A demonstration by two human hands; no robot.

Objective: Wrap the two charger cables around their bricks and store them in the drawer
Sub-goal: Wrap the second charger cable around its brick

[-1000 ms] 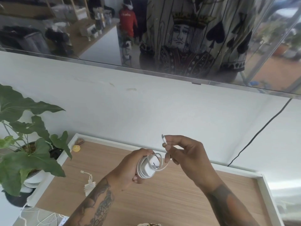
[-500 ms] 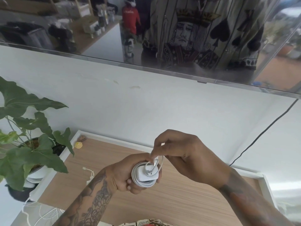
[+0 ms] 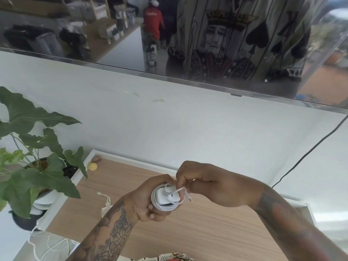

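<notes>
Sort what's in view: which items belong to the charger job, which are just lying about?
Job: charger brick with its cable, held by left hand and right hand; second charger on the desk.
Lying about: potted plant, yellow object, black wall cable.

Charger brick (image 3: 165, 196): white plastic, smooth, slight sheen. Cable (image 3: 170, 205) coiled round it: white, smooth, rubbery-looking sheath. Second charger (image 3: 105, 205) on the tabletop: same white plastic look. Tabletop (image 3: 207, 232): light wood-grain surface, matt, fine straight lines; border (image 3: 131, 160) smooth white. Wall (image 3: 169, 132): matt white paint, a few scuffs. Screen (image 3: 169, 34): glossy, mirror-like; thin metallic-looking lower edge. Plant (image 3: 37, 176) leaves: smooth, faintly waxy.
</notes>
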